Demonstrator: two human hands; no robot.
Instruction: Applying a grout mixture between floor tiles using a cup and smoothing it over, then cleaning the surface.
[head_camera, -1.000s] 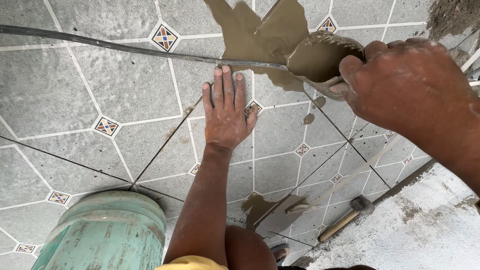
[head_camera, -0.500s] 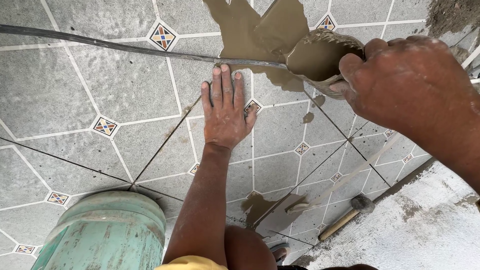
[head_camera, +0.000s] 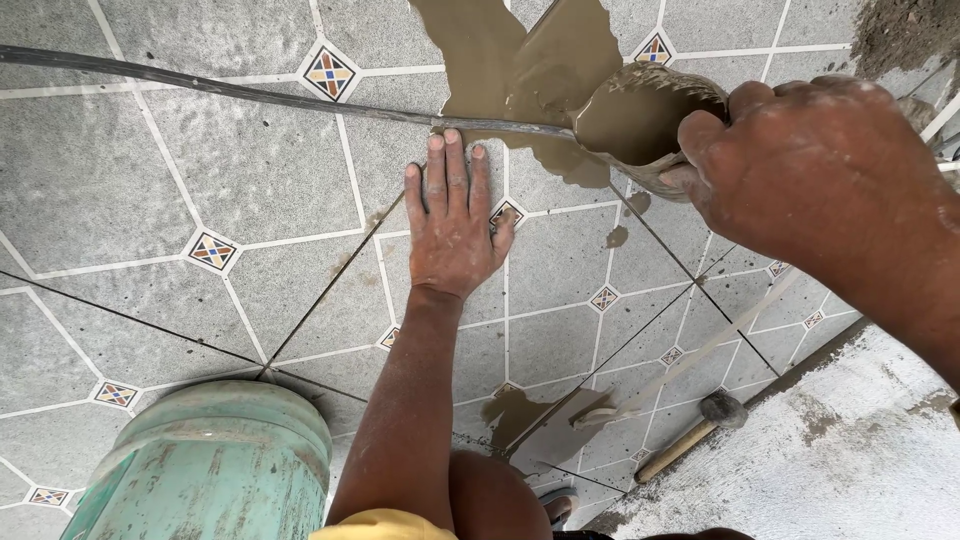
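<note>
A pale green plastic bucket (head_camera: 215, 465) stands at the lower left on grey floor tiles (head_camera: 150, 180) patterned with small coloured diamonds. A dark cable (head_camera: 200, 85) runs across the tiles near the top. At the lower right, a wooden-handled mallet (head_camera: 695, 432) lies beside a rough concrete strip (head_camera: 830, 460).

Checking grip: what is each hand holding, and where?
Right hand grips a slurry-filled cup by its side. Left hand holds nothing, flat on tile.

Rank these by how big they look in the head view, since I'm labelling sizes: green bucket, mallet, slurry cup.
1. Green bucket, largest, though partly cut off and close to the camera.
2. Slurry cup, held in the right hand.
3. Mallet, smallest, but lying farther away.
</note>
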